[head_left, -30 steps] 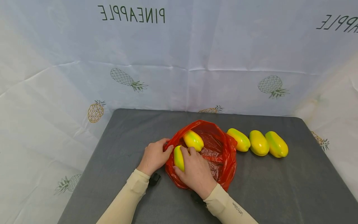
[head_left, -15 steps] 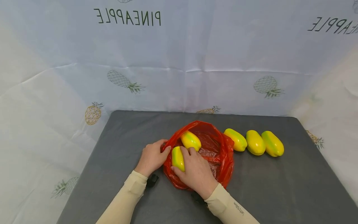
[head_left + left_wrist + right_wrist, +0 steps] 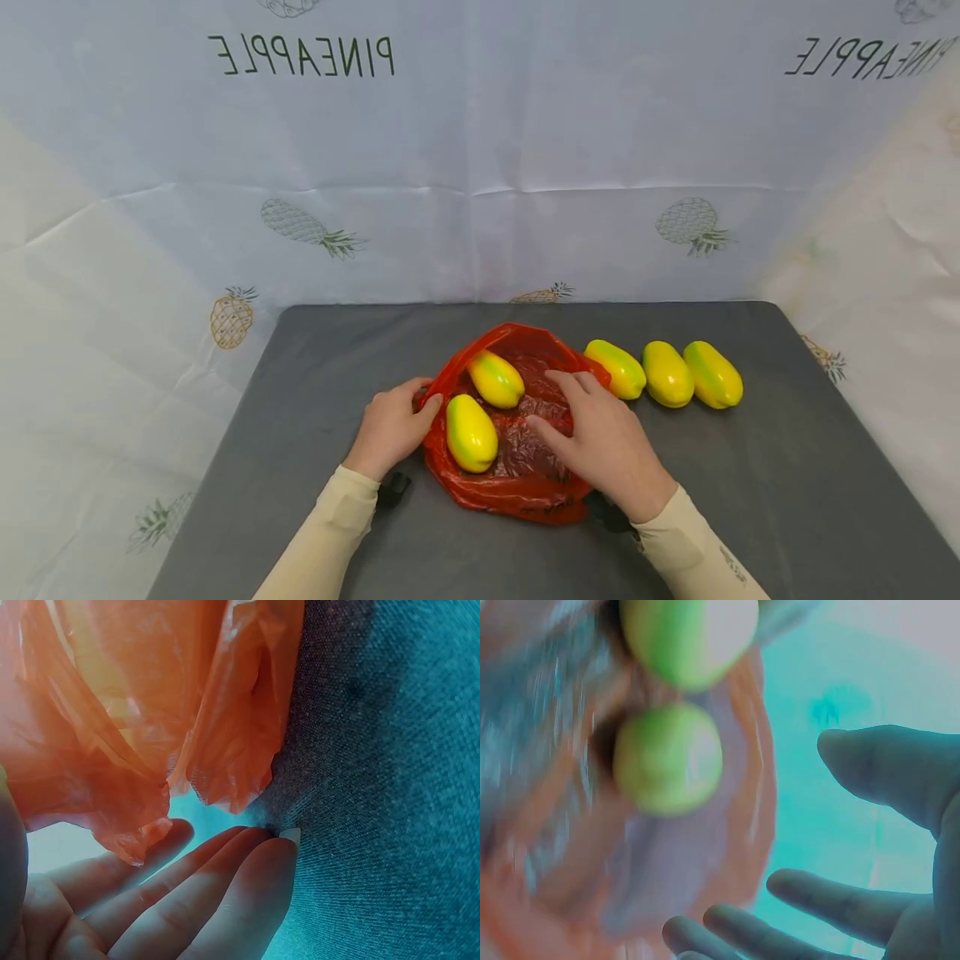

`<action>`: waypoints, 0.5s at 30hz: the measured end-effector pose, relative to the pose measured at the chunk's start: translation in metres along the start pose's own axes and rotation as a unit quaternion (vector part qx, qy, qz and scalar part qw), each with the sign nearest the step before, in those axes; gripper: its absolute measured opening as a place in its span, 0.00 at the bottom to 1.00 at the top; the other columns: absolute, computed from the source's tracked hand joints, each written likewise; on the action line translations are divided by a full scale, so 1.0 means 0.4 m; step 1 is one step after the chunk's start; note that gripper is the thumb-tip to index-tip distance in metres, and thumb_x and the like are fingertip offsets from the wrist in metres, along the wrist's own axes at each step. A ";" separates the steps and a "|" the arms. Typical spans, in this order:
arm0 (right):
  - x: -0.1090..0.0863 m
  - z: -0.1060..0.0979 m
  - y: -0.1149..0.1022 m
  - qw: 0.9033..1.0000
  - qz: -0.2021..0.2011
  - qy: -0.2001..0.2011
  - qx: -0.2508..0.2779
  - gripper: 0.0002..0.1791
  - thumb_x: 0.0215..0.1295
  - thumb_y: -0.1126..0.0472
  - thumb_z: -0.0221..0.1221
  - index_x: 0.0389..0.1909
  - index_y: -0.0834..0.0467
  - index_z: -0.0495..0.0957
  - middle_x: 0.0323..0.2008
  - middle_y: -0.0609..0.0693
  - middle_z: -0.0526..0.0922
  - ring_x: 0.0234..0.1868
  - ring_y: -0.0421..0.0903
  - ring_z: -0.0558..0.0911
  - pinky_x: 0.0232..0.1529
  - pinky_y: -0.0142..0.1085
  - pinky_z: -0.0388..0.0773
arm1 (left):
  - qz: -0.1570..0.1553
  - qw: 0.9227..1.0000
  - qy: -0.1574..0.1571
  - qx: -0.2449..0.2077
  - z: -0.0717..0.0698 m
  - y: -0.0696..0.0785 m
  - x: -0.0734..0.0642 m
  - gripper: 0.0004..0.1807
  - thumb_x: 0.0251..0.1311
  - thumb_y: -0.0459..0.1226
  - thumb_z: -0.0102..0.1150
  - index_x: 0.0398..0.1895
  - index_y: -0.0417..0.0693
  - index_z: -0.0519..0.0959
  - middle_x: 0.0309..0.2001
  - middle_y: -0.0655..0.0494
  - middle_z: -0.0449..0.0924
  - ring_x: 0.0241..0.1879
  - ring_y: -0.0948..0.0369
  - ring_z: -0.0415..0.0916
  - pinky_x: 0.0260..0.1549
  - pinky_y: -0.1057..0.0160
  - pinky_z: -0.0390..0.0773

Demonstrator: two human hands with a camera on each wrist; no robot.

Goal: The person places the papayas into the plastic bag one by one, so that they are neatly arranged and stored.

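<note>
A red plastic bag lies with its mouth wide on the table. Inside it, at the left, sit two yellow-green papayas, the nearer papaya and the farther papaya. My left hand holds the bag's left rim between thumb and fingers. The left wrist view shows the bag's crumpled edge hanging by those fingers. Over the bag's right side hovers my right hand, thumb and fingers spread and nothing in them. In the blurred right wrist view, both papayas show beyond its separated fingers.
To the right of the bag, three more papayas lie in a row: one papaya against the bag, a middle papaya and an outer papaya. A white pineapple-print cloth hangs behind the grey table.
My right hand has let go of the nearer papaya, leaving it in the bag, and moved right. My left hand stays at the rim. The whole view has shifted slightly.
</note>
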State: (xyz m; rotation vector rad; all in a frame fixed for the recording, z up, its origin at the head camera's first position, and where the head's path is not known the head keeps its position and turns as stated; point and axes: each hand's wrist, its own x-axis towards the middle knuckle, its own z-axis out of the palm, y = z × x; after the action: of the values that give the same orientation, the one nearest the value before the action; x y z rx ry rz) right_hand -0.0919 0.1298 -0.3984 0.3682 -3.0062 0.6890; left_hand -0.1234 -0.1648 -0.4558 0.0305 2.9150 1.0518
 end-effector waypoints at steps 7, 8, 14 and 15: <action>-0.016 -0.096 0.119 0.998 0.044 0.026 0.021 0.42 0.74 0.36 0.65 0.77 0.59 0.72 0.68 0.64 0.80 0.56 0.62 0.88 0.53 0.61 0.87 | -0.004 1.000 -0.003 0.008 -0.002 0.005 -0.003 0.22 0.74 0.48 0.64 0.64 0.47 0.85 0.35 0.55 0.90 0.24 0.62 0.74 0.29 0.63 0.80; -0.017 -0.105 0.134 0.998 0.048 0.029 0.024 0.42 0.74 0.35 0.64 0.76 0.59 0.72 0.68 0.65 0.80 0.56 0.62 0.87 0.53 0.61 0.86 | -0.004 1.000 -0.004 0.009 -0.002 0.004 -0.003 0.22 0.74 0.48 0.64 0.64 0.47 0.85 0.35 0.55 0.90 0.23 0.61 0.74 0.29 0.63 0.80; -0.014 -0.139 0.215 0.995 0.079 0.050 0.035 0.41 0.76 0.37 0.62 0.76 0.62 0.71 0.67 0.68 0.79 0.58 0.67 0.85 0.54 0.65 0.85 | 0.001 1.000 0.000 0.010 0.000 0.002 -0.003 0.22 0.74 0.48 0.64 0.64 0.47 0.85 0.38 0.54 0.91 0.25 0.62 0.76 0.31 0.62 0.83; -0.014 -0.143 0.226 0.994 0.083 0.055 0.036 0.41 0.77 0.37 0.61 0.77 0.62 0.70 0.67 0.69 0.79 0.58 0.68 0.85 0.55 0.66 0.85 | 0.003 1.000 0.001 0.011 -0.001 0.002 -0.003 0.22 0.74 0.48 0.64 0.64 0.47 0.85 0.40 0.53 0.92 0.26 0.62 0.77 0.32 0.61 0.84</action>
State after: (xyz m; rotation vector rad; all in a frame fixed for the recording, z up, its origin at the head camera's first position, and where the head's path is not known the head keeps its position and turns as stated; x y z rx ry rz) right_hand -0.1089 0.2348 -0.3858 0.0784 -2.9364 0.8030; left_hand -0.1224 -0.1642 -0.4549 0.0381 2.9302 1.0211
